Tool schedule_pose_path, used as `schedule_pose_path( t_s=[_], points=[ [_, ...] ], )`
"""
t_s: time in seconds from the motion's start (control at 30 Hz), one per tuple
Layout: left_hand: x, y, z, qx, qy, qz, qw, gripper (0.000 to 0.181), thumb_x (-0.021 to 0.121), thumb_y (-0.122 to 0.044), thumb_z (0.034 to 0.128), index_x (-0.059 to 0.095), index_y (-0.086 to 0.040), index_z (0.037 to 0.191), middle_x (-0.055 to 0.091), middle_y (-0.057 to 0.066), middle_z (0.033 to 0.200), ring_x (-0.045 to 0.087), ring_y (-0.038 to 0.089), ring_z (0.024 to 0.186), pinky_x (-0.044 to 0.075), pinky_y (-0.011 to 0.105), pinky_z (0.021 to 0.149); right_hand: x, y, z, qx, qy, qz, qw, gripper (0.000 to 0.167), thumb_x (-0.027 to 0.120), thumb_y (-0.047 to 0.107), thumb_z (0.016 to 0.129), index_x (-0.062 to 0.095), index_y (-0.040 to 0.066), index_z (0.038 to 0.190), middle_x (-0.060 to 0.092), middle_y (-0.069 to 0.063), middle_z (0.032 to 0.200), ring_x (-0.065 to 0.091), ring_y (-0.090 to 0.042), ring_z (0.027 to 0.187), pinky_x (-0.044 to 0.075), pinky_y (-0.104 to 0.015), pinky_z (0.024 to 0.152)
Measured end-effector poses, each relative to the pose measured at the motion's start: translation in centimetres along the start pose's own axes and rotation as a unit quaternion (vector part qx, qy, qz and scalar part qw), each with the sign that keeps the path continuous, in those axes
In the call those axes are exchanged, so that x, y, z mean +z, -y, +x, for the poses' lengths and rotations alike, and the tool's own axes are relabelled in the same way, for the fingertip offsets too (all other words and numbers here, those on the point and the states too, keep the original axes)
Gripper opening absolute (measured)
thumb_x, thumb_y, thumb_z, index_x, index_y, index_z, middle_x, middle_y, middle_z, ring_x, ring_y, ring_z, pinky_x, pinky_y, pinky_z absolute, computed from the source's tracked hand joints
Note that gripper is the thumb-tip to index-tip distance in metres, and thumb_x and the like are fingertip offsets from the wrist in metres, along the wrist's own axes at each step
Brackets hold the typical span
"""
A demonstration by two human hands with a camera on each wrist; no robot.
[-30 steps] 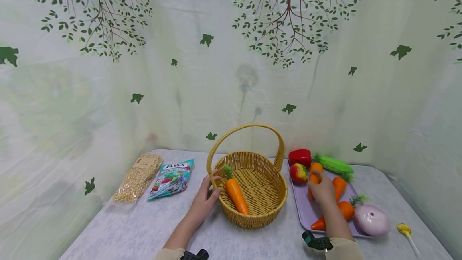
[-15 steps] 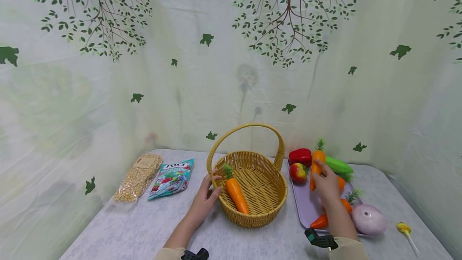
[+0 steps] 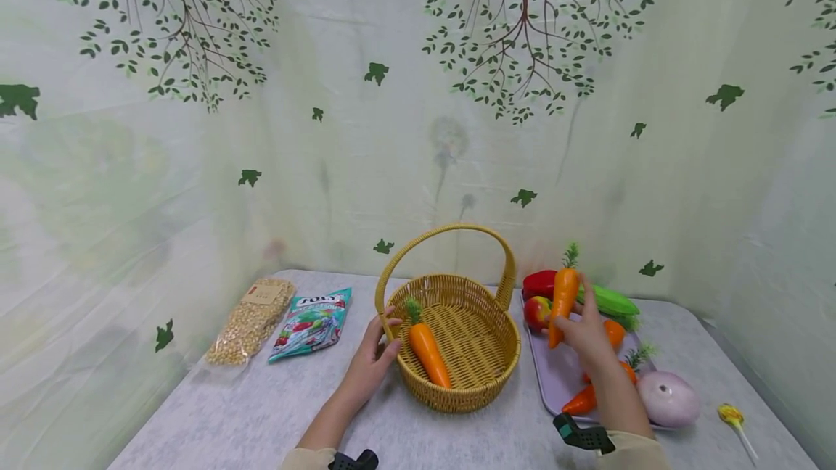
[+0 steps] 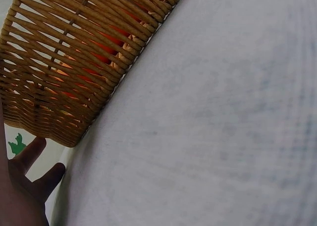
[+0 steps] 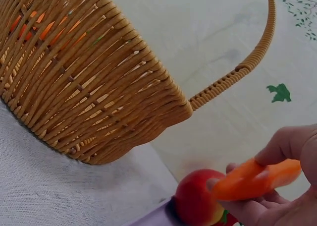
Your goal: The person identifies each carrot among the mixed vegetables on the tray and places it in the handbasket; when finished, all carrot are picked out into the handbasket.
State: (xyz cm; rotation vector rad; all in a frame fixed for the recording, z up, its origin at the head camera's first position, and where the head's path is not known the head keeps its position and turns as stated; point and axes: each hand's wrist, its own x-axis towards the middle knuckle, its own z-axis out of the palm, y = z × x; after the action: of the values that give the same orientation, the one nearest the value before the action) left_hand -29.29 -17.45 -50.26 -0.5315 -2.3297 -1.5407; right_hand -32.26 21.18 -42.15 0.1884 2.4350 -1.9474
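Note:
My left hand (image 3: 369, 361) rests at the left rim of the round wicker basket (image 3: 460, 401), thumb and fingers spread against its side; in the left wrist view, outstretched fingers (image 4: 32, 154) reach to its wall. Inside the basket lies a toy carrot (image 3: 427, 354) with a green top. Over the tray, my right hand (image 3: 588, 332) pinches another toy carrot (image 3: 563, 299), which is held nearly upright, its leafy end up. The right wrist view shows this orange carrot (image 5: 252, 180) between thumb and fingers, in front of a red-yellow apple (image 5: 195, 196).
On the lilac tray (image 3: 555, 383) are a red pepper (image 3: 538, 283), a green vegetable (image 3: 610, 299), more carrots (image 3: 581, 402) and a purple onion-like vegetable (image 3: 668, 399). A lollipop (image 3: 733, 415) lies at far right; a grain bag (image 3: 251, 321) and candy bag (image 3: 312, 325) lie at left.
My right hand has lifted the carrot off the tray, tipped it leafy end up and moved it slightly left, in front of the pepper and apple. The left hand and basket stay put.

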Motion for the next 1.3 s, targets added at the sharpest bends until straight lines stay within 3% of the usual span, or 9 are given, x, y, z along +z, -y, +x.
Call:
schedule_pose_path(
  t_s=[0.17,0.33,0.63,0.77,0.93,1.07,1.2,1.3],
  points=[
    [0.0,0.1,0.0,-0.002,-0.004,-0.010,0.9999,0.041,0.053,-0.014,0.1033,0.044,-0.009,0.143,0.034,0.008,0.160,0.035,0.037,0.148,0.037,0.064,0.110,0.3,-0.1,0.0,-0.001,0.028,0.019,0.9994,0.118,0.060,-0.003,0.089,-0.024,0.057,0.147,0.016,-0.030,0.155,0.058,-0.044,0.121,0.060,-0.041,0.087],
    [0.0,0.2,0.1,0.003,-0.002,-0.014,0.9999,0.043,0.052,-0.013,0.1031,0.043,-0.009,0.145,0.036,0.009,0.159,0.035,0.038,0.148,0.037,0.065,0.110,0.4,-0.1,0.0,-0.008,0.046,0.040,0.9981,0.116,0.060,-0.004,0.087,-0.018,0.054,0.151,0.017,-0.030,0.153,0.066,-0.039,0.113,0.061,-0.044,0.084],
    [0.0,0.1,0.2,-0.001,-0.001,-0.017,0.9999,0.046,0.052,-0.014,0.1032,0.040,-0.012,0.148,0.043,0.013,0.153,0.035,0.038,0.148,0.037,0.065,0.110,0.3,0.2,-0.4,-0.006,0.038,0.067,0.9970,0.086,0.055,0.002,0.093,0.006,0.031,0.158,0.030,-0.021,0.141,0.064,-0.023,0.095,0.061,-0.035,0.083],
    [0.0,0.1,0.1,-0.006,-0.003,-0.017,0.9998,0.046,0.053,-0.015,0.1032,0.040,-0.017,0.147,0.044,0.014,0.152,0.036,0.036,0.147,0.038,0.063,0.110,0.1,0.4,-0.6,-0.012,0.037,0.087,0.9954,0.077,0.050,0.003,0.094,0.013,0.029,0.157,0.033,-0.017,0.138,0.059,-0.019,0.085,0.059,-0.026,0.077],
    [0.1,0.2,0.1,0.006,-0.005,-0.002,1.0000,0.044,0.052,-0.014,0.1038,0.041,-0.022,0.146,0.045,0.015,0.151,0.038,0.038,0.146,0.042,0.061,0.108,-0.6,0.5,-0.6,-0.039,0.041,0.087,0.9946,0.071,0.044,0.002,0.095,0.020,0.028,0.156,0.038,-0.015,0.125,0.053,-0.015,0.068,0.050,-0.024,0.063],
    [0.1,0.3,0.1,0.008,-0.001,-0.003,1.0000,0.042,0.051,-0.018,0.1047,0.042,-0.013,0.145,0.037,0.011,0.157,0.037,0.040,0.146,0.041,0.062,0.108,-1.7,0.3,-0.7,-0.059,0.051,0.061,0.9950,0.059,0.051,0.017,0.103,0.026,0.030,0.155,0.045,-0.012,0.113,0.050,-0.013,0.063,0.046,-0.024,0.059],
    [0.1,0.3,-0.1,-0.002,0.001,-0.018,0.9998,0.041,0.051,-0.020,0.1047,0.044,-0.009,0.144,0.031,0.006,0.162,0.034,0.037,0.148,0.036,0.065,0.111,-3.1,0.1,-1.1,-0.075,0.070,0.038,0.9940,0.060,0.059,0.034,0.101,0.031,0.031,0.153,0.049,-0.007,0.112,0.051,-0.014,0.064,0.046,-0.023,0.060],
    [0.1,0.3,-0.2,-0.007,-0.001,-0.022,0.9997,0.041,0.052,-0.018,0.1040,0.045,-0.009,0.143,0.030,0.004,0.162,0.034,0.037,0.148,0.034,0.067,0.111,-3.9,0.0,-1.4,-0.089,0.083,0.024,0.9923,0.059,0.060,0.037,0.100,0.034,0.029,0.152,0.053,-0.002,0.110,0.054,-0.014,0.066,0.046,-0.023,0.061]
  ],
)
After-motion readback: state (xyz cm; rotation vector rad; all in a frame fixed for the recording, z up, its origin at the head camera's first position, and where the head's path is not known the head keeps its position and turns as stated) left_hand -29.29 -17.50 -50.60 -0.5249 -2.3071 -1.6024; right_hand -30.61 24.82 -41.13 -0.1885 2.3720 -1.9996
